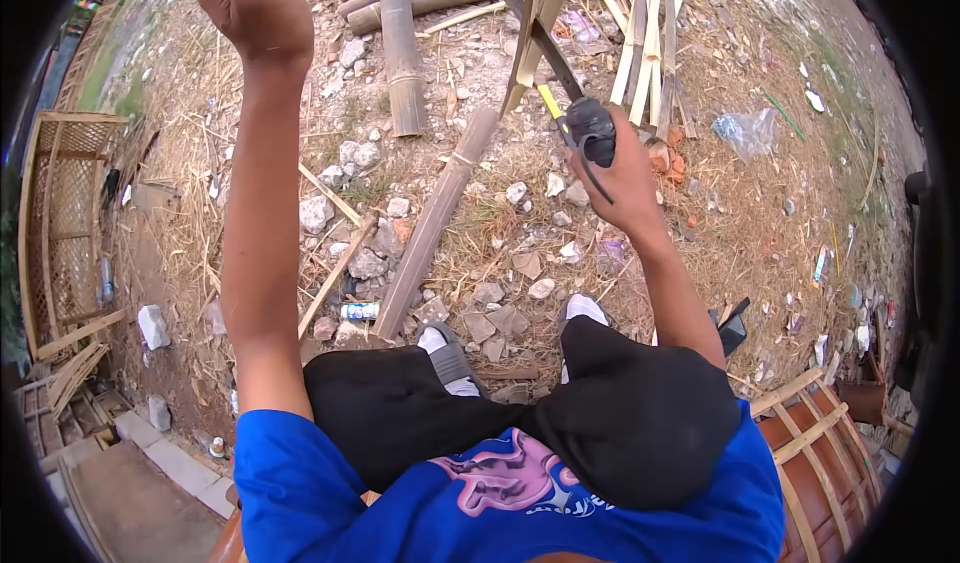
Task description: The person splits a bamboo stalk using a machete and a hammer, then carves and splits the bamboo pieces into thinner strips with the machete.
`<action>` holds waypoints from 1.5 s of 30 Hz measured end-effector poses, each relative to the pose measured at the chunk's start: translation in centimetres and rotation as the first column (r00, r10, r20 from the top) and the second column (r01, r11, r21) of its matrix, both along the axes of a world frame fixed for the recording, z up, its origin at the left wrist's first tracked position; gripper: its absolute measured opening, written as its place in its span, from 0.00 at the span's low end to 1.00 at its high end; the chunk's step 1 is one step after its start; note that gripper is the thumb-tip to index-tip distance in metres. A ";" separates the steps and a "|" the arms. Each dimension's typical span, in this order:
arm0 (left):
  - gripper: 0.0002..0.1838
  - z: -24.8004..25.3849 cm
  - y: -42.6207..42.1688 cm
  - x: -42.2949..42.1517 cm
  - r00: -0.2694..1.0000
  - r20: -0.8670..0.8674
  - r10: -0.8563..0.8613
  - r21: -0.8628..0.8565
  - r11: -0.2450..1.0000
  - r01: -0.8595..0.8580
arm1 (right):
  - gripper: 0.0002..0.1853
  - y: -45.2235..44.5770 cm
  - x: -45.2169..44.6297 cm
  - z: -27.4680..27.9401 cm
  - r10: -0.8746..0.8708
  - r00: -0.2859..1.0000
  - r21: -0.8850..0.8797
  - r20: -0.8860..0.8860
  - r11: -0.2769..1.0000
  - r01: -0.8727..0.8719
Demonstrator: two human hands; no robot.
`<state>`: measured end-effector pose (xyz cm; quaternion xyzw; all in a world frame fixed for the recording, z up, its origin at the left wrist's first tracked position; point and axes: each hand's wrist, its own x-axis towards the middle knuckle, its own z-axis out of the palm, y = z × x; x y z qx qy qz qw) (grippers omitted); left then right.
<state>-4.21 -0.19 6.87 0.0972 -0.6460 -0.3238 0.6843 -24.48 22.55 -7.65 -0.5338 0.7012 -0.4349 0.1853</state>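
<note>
My right hand point(620, 173) is closed around the black-wrapped handle point(590, 128) of a long dark blade point(556, 58). A thin yellow and black piece point(550, 102) lies beside the handle, and a dark strap hangs below it. The blade crosses an upright split bamboo piece point(540, 23), whose upper end is out of view. My left hand point(255, 8) is raised at the top left, apart from the blade. Its fingers are mostly cut off by the frame edge, so what they hold, if anything, is hidden.
A bamboo pole point(440, 218) lies before my feet, with another pole point(400, 53) beyond it. Split strips point(650, 53) lie at the upper right. Stones, straw, a can point(360, 311) and a plastic bag point(745, 133) are scattered about. A lattice frame point(70, 223) stands at left.
</note>
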 end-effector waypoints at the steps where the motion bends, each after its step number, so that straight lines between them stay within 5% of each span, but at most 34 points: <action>1: 0.21 0.4 0.4 -0.2 1.000 0.004 0.016 0.024 1.000 -0.016 | 0.17 -0.2 -0.2 1.9 -0.024 0.998 0.018 0.051 1.000 0.023; 4: 0.27 0.5 -0.4 0.3 0.999 0.011 0.045 0.021 0.999 -0.045 | 0.17 -0.6 -0.2 3.3 -0.089 0.990 0.096 0.105 0.992 0.079; 6: 0.26 1.0 -0.5 0.2 0.998 0.001 0.064 0.022 0.998 -0.064 | 0.19 -0.2 0.0 -2.4 -0.085 0.990 0.148 0.116 0.987 0.068; 8: 0.24 1.6 -0.3 0.0 0.998 -0.068 0.010 0.034 0.999 -0.008 | 0.22 0.6 0.9 -10.0 -0.080 0.996 0.412 0.035 0.909 0.058; 10: 0.22 2.4 0.6 0.0 0.995 -0.092 0.035 0.029 0.999 -0.033 | 0.25 -0.4 1.9 -9.4 0.034 0.999 0.448 0.016 0.893 -0.037; 13: 0.22 2.1 1.1 0.8 0.998 -0.058 -0.010 -0.013 1.000 0.009 | 0.24 -1.7 2.3 -9.1 0.059 0.998 0.441 0.018 0.895 -0.061; 17: 0.21 2.6 1.8 1.5 0.995 -0.068 -0.075 -0.079 0.995 0.069 | 0.19 -1.0 1.2 -9.4 -0.053 0.995 0.225 0.090 0.974 0.032; 22: 0.21 1.8 1.5 1.8 0.997 -0.081 0.004 0.101 0.995 0.004 | 0.18 -1.3 1.4 -1.2 -0.123 0.983 0.007 0.135 0.992 0.124; 24: 0.22 1.3 1.3 1.8 0.998 -0.025 -0.056 -0.035 0.998 0.055 | 0.17 -1.1 1.9 0.7 -0.153 0.966 -0.029 0.206 0.986 0.162; 29: 0.21 2.6 2.2 1.6 0.997 -0.037 -0.070 -0.082 0.994 0.067 | 0.23 1.9 1.8 -14.3 -0.107 0.992 0.346 0.073 0.935 0.076; 34: 0.21 3.4 1.9 1.4 0.998 -0.060 -0.017 -0.126 0.992 0.009 | 0.23 0.3 2.0 -12.8 -0.092 0.993 0.327 0.072 0.943 0.064; 39: 0.19 2.0 1.7 0.9 1.000 0.005 0.022 0.035 0.999 -0.022 | 0.23 0.9 2.1 -10.6 -0.156 0.972 0.236 0.176 0.965 0.113; 42: 0.26 -0.5 2.1 -1.4 0.983 0.182 -0.005 0.089 0.996 -0.011 | 0.23 1.7 3.6 -9.7 -0.138 0.968 0.173 0.208 0.980 0.102; 45: 0.33 -3.9 2.8 -4.7 0.971 0.115 -0.209 0.321 0.933 0.163 | 0.22 2.4 4.4 -13.1 -0.133 0.982 0.233 0.135 0.967 0.099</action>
